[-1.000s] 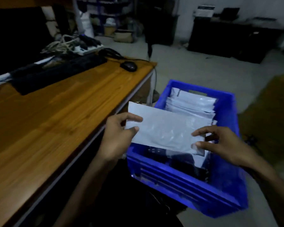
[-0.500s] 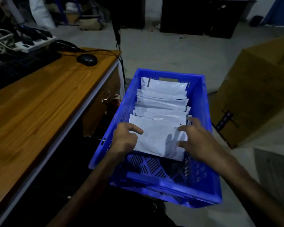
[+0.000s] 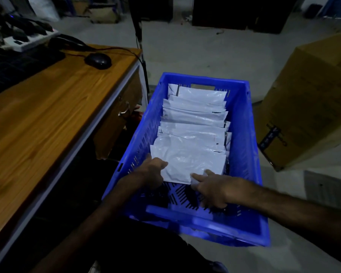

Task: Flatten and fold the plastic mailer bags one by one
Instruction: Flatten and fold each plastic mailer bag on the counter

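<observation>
Both hands were down in the blue crate (image 3: 244,123), on the nearest white mailer bag (image 3: 189,164) of the row: my left hand (image 3: 153,174) curled on its near-left corner, my right hand (image 3: 215,189) touching its near edge, fingers apart.
</observation>
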